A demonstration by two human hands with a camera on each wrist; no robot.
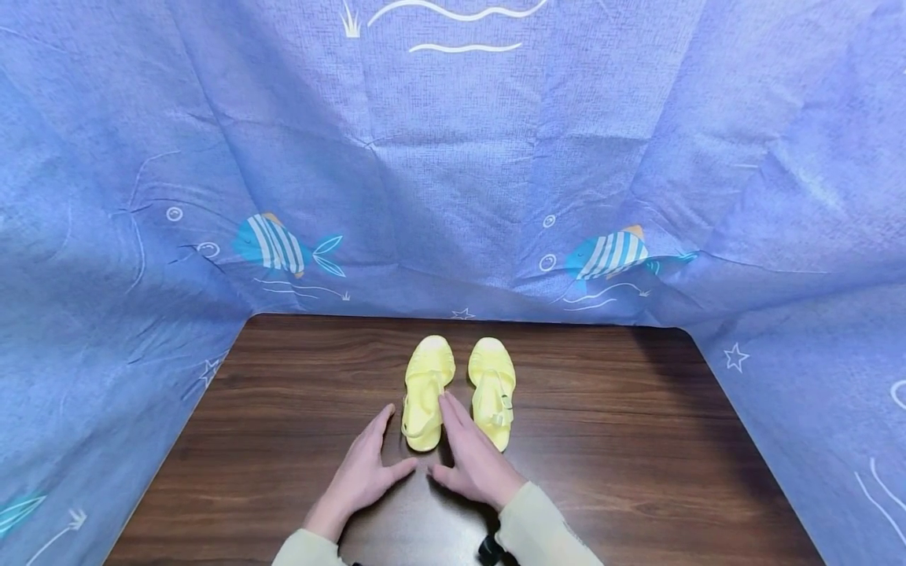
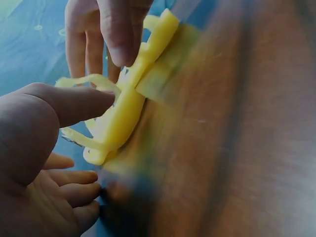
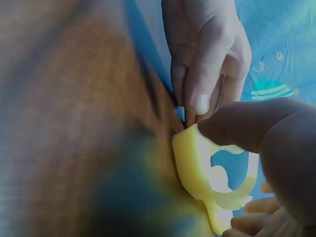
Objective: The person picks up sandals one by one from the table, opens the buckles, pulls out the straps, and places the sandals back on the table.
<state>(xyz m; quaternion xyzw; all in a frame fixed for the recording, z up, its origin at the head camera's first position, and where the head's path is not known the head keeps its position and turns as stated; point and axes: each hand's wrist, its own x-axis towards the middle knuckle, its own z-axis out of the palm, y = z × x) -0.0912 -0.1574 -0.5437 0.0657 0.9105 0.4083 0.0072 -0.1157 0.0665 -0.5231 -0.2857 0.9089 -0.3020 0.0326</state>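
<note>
Two pale yellow sandals with straps lie side by side on the table, toes toward the far edge: the left sandal (image 1: 429,358) and the right sandal (image 1: 490,358). My left hand (image 1: 362,470) is beside the left sandal's heel, thumb and fingers spread apart. Between the two sandals reaches my right hand (image 1: 473,462), its straight fingers at the left sandal's inner edge and its back overlapping the right sandal's heel. Both thumbs point toward each other just in front of the left heel. In both wrist views a sandal (image 2: 121,121) (image 3: 190,165) shows near the thumbs.
The dark wood-grain table (image 1: 623,440) has rounded far corners. A blue fabric backdrop (image 1: 453,196) printed with striped fish stands behind it and along both sides. A small black object (image 1: 490,549) sits by the right sleeve (image 1: 541,527).
</note>
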